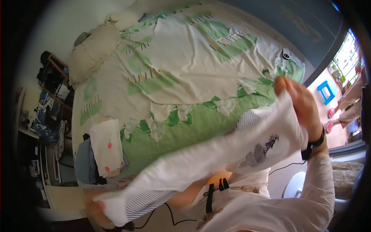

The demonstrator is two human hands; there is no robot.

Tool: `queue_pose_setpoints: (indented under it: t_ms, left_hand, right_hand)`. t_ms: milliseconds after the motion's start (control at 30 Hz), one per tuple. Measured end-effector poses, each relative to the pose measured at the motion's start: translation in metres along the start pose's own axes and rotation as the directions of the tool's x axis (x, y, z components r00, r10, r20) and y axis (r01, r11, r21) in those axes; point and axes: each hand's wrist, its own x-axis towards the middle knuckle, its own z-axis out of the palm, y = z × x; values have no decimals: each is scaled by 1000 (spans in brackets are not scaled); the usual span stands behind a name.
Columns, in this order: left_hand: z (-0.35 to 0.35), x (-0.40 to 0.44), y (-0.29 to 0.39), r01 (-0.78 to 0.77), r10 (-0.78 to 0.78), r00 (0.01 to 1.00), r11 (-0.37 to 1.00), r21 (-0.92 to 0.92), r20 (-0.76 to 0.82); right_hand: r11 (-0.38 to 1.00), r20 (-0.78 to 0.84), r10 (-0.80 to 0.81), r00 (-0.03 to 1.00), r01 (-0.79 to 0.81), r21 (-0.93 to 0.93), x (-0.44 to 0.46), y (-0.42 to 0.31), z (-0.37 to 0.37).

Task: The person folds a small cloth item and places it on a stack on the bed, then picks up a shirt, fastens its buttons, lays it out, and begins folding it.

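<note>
A white shirt (181, 154) with grey-striped parts and a dark print stretches between my two hands in front of the bed, slightly blurred by motion. My right hand (299, 102), with a dark band on its wrist, grips its upper right end. At the lower left, my left hand (96, 212) is closed on the other end; blur and cloth hide part of its fingers. Near the left hand, on the bed's corner, lies a stack of folded clothes (106, 147). Its top piece is white with red spots, with grey-blue cloth below.
The bed (185, 81) has a green and cream sheet. A pillow (94, 48) and a small white device (286, 54) lie on it. Cluttered shelves (50, 104) stand left. Through the doorway are a blue stool (326, 92) and another person's legs (348, 112). A black cable (288, 166) hangs nearby.
</note>
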Motion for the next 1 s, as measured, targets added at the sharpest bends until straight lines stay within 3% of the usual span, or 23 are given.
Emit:
queue_pose_setpoints:
  t_ms: [33,67,100,200,267,300,333,367,400,467,533,600,667,733,767,833,900,933,1000]
  left_hand:
    - [-10,6,-10,-203,181,961,975,-92,-208]
    - [-7,31,2,-276,222,933,947,-164,-284]
    - [1,71,26,-288,221,939,925,-247,-264]
    - [45,209,91,-165,172,985,852,-497,-31]
    - [86,289,104,4,148,971,770,-638,186]
    - [105,321,97,154,193,914,646,-748,356]
    - [114,368,74,-24,291,900,778,-628,325]
    - [149,353,66,-256,313,945,889,-380,94]
    - [159,348,59,-192,238,961,942,-276,145]
    - [162,359,23,-281,345,908,922,-268,236]
    - [182,304,3,-266,306,907,949,-172,288]
    - [175,267,-48,-111,138,929,989,-99,342]
    - [161,219,-94,27,-78,937,988,152,340]
    - [139,175,-146,-129,-45,922,901,415,384]
    - [130,151,-158,-158,-43,916,875,457,398]
    - [125,113,-171,-177,-47,913,849,499,405]
    - [126,79,-173,-172,-5,951,824,541,310]
    - [127,67,-176,-155,-21,953,823,546,302]
    - [131,51,-180,-111,4,986,765,634,167]
  right_hand:
    - [987,-67,-67,995,57,-147,17,5,-4]
    - [861,82,9,997,-49,505,57,-2,4]
    - [353,250,-27,968,-225,908,99,-9,10]
    - [357,253,-75,965,-211,910,225,-29,22]
    - [510,129,-77,989,-72,857,312,-35,34]
    - [592,36,-69,997,12,806,344,-33,40]
    - [915,-153,-14,988,74,398,347,-39,51]
    - [993,-340,-61,939,23,-116,349,-47,60]
    - [992,-345,-79,935,42,-115,365,-37,73]
    - [911,-290,-381,878,304,-277,403,6,97]
    - [868,-185,-485,855,444,-222,353,30,119]
    - [908,0,-418,908,418,-15,280,56,132]
    - [818,124,-528,840,542,-190,214,113,145]
    - [898,234,-340,911,389,-207,130,137,143]
    - [896,230,-324,918,376,-238,97,144,141]
    - [966,165,-139,976,171,-196,39,167,141]
    - [977,77,192,978,-184,-107,-2,169,138]
    - [976,91,202,975,-192,-102,-17,175,142]
    - [831,-82,404,911,-328,449,-32,186,152]
